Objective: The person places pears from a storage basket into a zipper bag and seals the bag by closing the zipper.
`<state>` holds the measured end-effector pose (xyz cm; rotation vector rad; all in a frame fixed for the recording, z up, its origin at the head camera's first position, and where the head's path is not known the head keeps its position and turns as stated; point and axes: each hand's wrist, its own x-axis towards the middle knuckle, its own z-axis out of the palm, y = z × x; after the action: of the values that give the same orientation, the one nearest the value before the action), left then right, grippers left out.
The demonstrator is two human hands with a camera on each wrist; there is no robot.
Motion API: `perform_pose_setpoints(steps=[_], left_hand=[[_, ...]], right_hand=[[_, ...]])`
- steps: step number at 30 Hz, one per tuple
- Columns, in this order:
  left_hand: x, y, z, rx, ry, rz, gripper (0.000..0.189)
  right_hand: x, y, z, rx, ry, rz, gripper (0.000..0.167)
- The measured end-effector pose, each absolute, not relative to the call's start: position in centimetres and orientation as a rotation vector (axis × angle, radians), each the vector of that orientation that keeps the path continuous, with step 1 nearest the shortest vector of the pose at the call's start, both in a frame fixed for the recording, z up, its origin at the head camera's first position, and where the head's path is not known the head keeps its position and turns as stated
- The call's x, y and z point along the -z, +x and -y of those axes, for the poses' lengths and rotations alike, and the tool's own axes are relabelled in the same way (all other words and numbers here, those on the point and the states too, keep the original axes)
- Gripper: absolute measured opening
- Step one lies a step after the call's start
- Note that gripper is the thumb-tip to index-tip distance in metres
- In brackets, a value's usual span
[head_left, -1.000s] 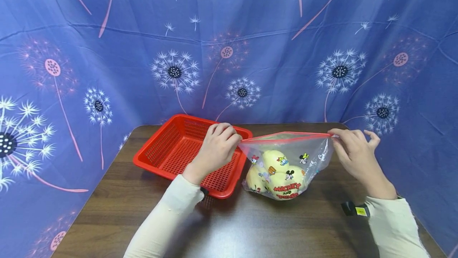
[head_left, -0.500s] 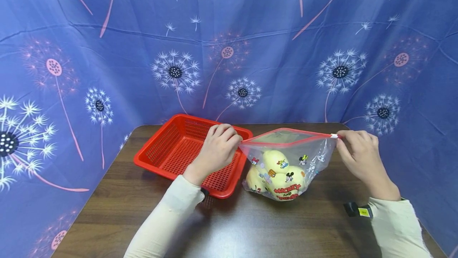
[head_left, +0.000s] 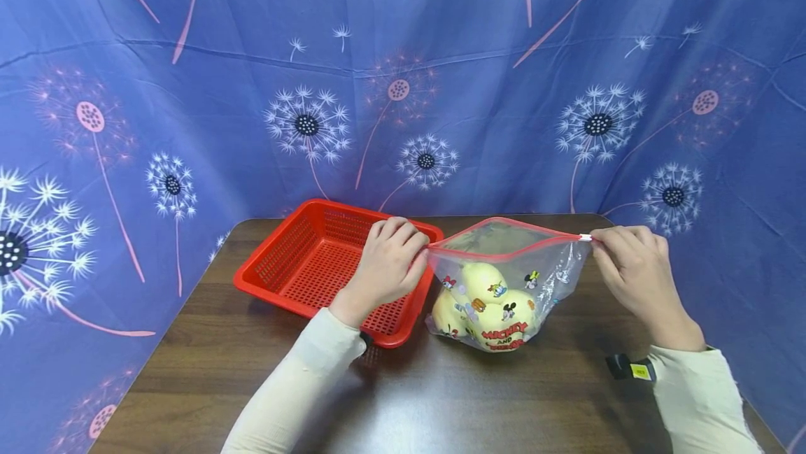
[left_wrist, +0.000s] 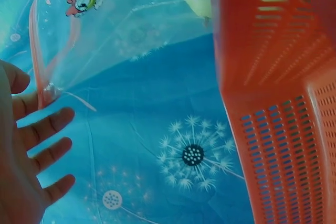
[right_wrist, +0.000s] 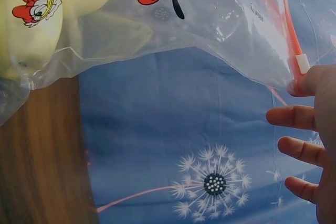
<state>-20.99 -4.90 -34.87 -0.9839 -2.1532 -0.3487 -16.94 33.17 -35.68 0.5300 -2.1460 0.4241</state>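
A clear zip bag point(head_left: 554, 272) with a red zip edge and cartoon prints stands on the table, holding several pale yellow, rounded fruits point(head_left: 483, 279). Its mouth gapes between my two hands. My left hand point(head_left: 390, 258) pinches the left corner of the zip edge between thumb and forefinger; the other fingers point(left_wrist: 55, 153) are spread apart. With thumb and forefinger my right hand point(head_left: 639, 279) pinches the right corner, right beside the white slider point(right_wrist: 303, 63). The lower part of the bag bulges around the fruits.
A red perforated plastic basket point(head_left: 252, 285) sits left of the bag, its near right side partly behind my left hand. The brown wooden table point(head_left: 478, 405) backs onto a blue dandelion-print cloth point(head_left: 478, 55).
The mouth of the bag has widened, its far edge rising. My right hand has shifted slightly right, and the white slider now shows beside it. The left hand has edged slightly right.
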Motion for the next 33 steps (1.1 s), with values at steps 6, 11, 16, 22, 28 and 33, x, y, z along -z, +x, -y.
perform_pose_setpoints(steps=[6,11,16,22,28,33], left_hand=[[34.7,-20.6,3.7,0.422,-0.934,2.173,0.03],[34.0,-20.0,2.3,0.449,-0.922,2.153,0.044],[33.1,-19.7,0.3,0.378,-0.942,2.089,0.053],[32.4,-19.6,-2.4,0.275,-0.966,2.041,0.056],[31.8,-18.9,-4.6,0.188,-1.015,2.043,0.061],[31.5,-18.5,-6.5,0.1,-1.03,2.033,0.057]], right_hand=[[35.9,-17.0,-33.2,-0.421,0.535,2.128,0.016],[36.0,-17.0,-33.2,-0.43,0.538,2.125,0.017],[36.0,-16.9,-33.2,-0.443,0.534,2.135,0.016],[36.1,-16.9,-33.2,-0.457,0.53,2.134,0.016],[36.2,-16.8,-33.2,-0.475,0.527,2.13,0.015],[36.2,-16.7,-33.1,-0.493,0.531,2.126,0.016]])
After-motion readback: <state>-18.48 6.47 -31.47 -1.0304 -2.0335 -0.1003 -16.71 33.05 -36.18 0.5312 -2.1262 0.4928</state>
